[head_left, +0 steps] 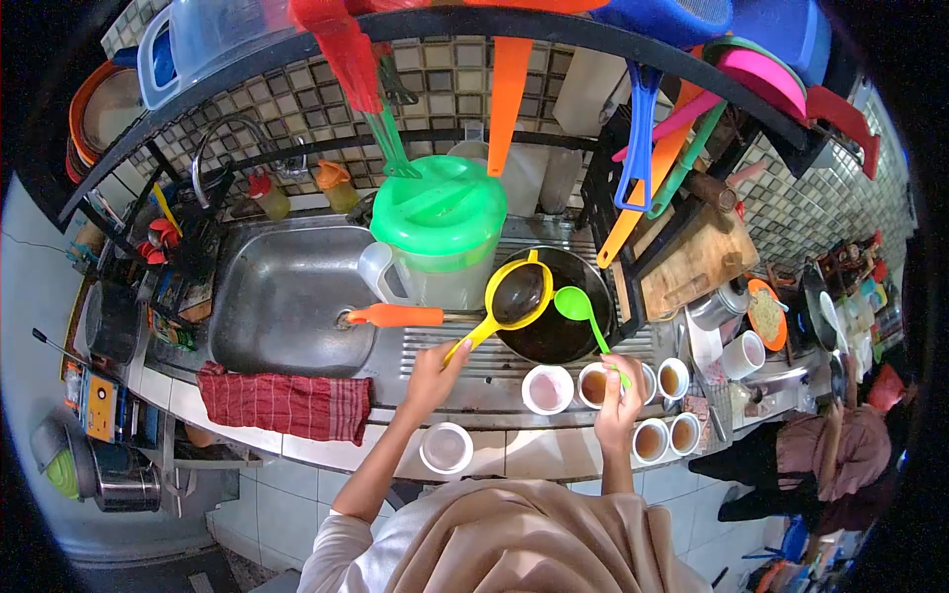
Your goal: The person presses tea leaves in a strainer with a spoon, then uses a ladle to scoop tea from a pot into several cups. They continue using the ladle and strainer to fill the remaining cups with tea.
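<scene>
We grip the yellow strainer by its handle end with our left hand, its bowl held over the black pan. Our right hand closes on the green ladle, whose bowl also sits above the pan. Both look light, stiff plastic — long handles are the hold. The cups just in front of the pan look fragile — spillable.

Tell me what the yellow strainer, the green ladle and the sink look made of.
Yellow strainer: likely glossy plastic frame, uniform bright colour; dark inside, probably fine mesh. Green ladle: seemingly shiny plastic, solid green. Sink: apparently stainless steel, grey with dull reflections.
</scene>
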### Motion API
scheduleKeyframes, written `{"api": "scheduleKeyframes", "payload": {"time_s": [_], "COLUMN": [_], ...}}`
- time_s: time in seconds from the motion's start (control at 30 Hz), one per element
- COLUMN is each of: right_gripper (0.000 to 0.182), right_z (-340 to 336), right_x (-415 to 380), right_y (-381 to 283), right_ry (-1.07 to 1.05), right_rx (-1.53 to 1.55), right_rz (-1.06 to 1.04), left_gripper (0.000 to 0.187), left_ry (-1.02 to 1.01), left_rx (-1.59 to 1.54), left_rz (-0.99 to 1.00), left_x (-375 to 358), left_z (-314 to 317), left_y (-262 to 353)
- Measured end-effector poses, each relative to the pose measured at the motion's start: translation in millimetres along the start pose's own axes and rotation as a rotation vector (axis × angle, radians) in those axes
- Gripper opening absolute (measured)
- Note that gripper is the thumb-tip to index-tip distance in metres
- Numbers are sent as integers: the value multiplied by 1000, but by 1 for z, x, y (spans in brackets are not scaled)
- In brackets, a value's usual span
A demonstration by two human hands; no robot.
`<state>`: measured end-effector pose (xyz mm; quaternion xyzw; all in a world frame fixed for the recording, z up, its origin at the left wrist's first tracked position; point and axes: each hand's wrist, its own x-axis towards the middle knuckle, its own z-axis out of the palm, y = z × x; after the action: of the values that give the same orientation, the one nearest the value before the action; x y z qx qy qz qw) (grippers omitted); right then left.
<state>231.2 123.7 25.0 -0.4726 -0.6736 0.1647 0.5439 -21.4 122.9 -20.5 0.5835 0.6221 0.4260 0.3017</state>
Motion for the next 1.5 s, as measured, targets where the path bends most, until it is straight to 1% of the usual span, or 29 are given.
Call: {"api": "scheduleKeyframes", "payload": {"time_s": [0.07,0.13,0.2,0.3,0.43,0.53,0.63,0.7,0.73,0.83,0.93,1.1,1.23,1.47,1.5], "right_gripper": [17,16,16,16,15,16,16,16,17,16,17,17,17,16,17], "right_z": [1,1,2,3,4,9,14,15,15,14,12,10,10,9,9], "right_x": [0,-1,-1,-4,-7,-7,-6,-6,-6,-7,-8,-7,-10,-10,-11], "right_y": [-1,0,2,2,-1,-2,-3,-3,-3,-4,-2,-6,-4,-3,-2], "right_ry": [30,15,-2,6,-18,-52,-97,-102,-106,-95,-92,-97,-107,-102,-94], "right_rx": [21,12,5,38,60,59,31,20,8,53,58,59,100,78,107], "right_rz": [3,11,19,17,-50,-96,-109,-124,-140,-88,-80,-86,-53,-62,-33], "left_gripper": [36,36,39,39,39,39,39,33,33,34,36,33,33,33,33], "left_ry": [6,13,14,1,12,-39,-66,-88,-87,-91,-100,-68,-65,-73,-69], "left_rx": [4,9,47,46,31,68,55,51,50,84,78,58,46,59,64], "left_rz": [12,23,-22,-32,-10,-50,-39,39,39,30,27,67,62,69,73], "left_x": [-1,-3,-5,-6,-7,-7,-8,-7,-7,-8,-7,-6,-6,-5,-5], "left_z": [1,1,0,-1,2,1,2,1,1,1,0,2,2,1,1], "left_y": [-1,1,6,7,6,11,13,15,16,19,20,19,22,21,21]}}
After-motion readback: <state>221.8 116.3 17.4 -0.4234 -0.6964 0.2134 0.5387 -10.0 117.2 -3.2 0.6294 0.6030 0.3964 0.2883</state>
